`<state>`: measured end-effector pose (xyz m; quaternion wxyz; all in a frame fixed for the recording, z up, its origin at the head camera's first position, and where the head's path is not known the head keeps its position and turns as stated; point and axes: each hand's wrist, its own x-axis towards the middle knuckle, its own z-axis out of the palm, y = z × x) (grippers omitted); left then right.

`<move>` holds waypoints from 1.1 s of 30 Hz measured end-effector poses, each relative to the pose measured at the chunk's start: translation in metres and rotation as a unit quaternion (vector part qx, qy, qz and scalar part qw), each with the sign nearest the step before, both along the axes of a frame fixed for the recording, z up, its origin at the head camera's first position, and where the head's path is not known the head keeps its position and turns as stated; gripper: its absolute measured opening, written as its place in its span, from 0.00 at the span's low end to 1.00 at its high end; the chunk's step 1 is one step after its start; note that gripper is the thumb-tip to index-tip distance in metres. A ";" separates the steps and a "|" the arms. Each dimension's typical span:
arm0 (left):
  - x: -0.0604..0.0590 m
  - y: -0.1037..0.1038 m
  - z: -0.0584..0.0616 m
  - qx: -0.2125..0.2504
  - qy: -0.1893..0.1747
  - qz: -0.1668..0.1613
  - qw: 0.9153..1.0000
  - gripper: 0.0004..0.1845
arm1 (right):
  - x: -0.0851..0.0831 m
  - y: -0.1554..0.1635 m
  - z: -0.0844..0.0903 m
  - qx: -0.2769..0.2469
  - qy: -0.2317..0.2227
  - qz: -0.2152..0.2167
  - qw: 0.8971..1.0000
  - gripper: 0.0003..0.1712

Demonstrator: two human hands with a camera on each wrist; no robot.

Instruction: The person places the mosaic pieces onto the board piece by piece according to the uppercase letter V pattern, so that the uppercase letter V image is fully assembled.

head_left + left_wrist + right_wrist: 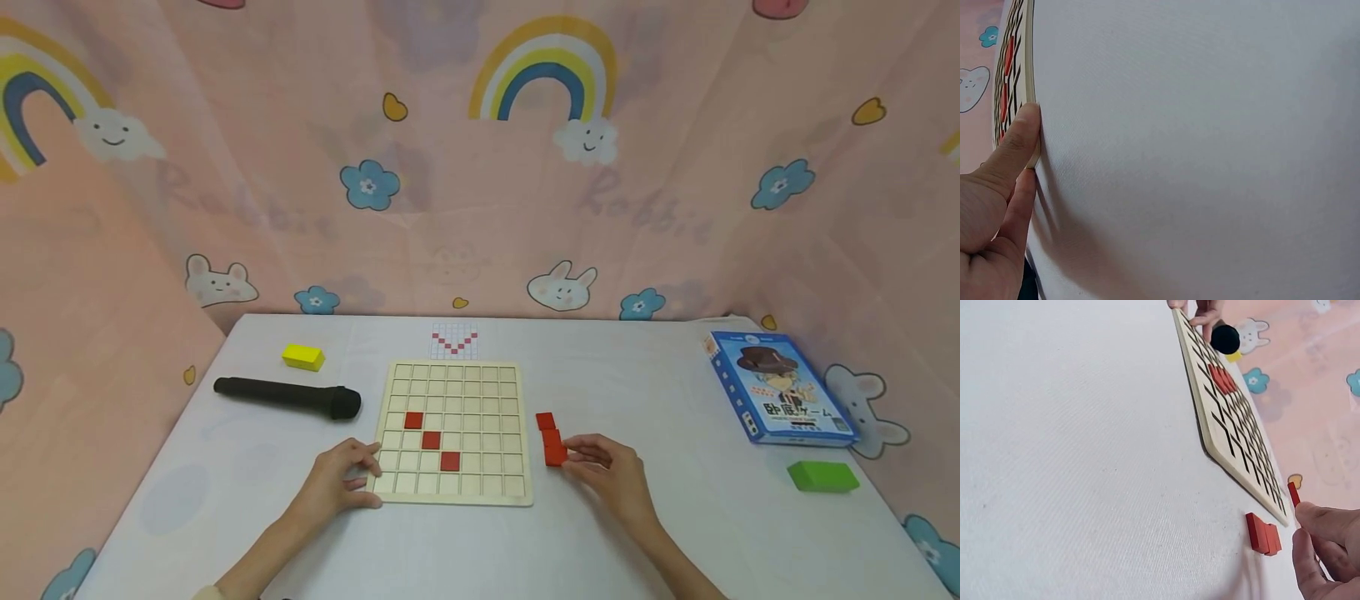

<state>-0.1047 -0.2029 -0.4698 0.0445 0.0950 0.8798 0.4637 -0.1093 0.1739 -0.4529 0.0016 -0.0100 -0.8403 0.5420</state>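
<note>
- Pinching a tile [1293, 492] between thumb and fingers of the right hand [609, 477]; plain in the right wrist view, raised against the wall cloth [465, 233], but hard to tell from the loose tiles [545, 421] in the head view.
- Gripping the board [491, 407] at its near left corner with the left hand [337, 479]; in the left wrist view, seen pressing a thumb to the near edge, with another finger at the corner.
- Loose tiles just left of the right fingertips, between that pinch and the board, lying in the way.
- Three set tiles [431, 440] in a diagonal on the board, right of the left grip, coming nearer toward the right.
- Only in the head view: card [454, 340] with a red V, beyond the board; green block [823, 477] well right of the right hand; box [780, 387] farther beyond.
- Microphone [285, 396] just beyond the left hand, with yellow block [303, 357] behind; in the right wrist view, reduced to a dark round end.
- White table [465, 550] under both hands.
</note>
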 end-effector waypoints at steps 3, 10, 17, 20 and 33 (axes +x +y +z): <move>0.000 0.000 0.000 0.002 0.000 0.000 1.000 0.20 | -0.003 -0.004 -0.001 -0.020 0.001 0.011 1.000 0.19; 0.000 -0.001 0.001 0.005 0.001 -0.004 1.000 0.20 | -0.014 -0.017 -0.001 -0.050 0.012 0.033 0.998 0.19; -0.001 0.000 0.002 -0.004 -0.001 0.002 1.000 0.20 | -0.028 -0.036 0.000 -0.061 0.007 0.034 0.998 0.18; -0.001 0.000 0.001 -0.006 -0.001 0.002 1.000 0.20 | -0.033 -0.045 0.001 -0.066 0.003 0.035 0.997 0.18; -0.002 -0.001 -0.002 -0.002 0.000 0.001 1.000 0.19 | -0.051 -0.076 0.002 -0.107 0.012 0.051 0.993 0.17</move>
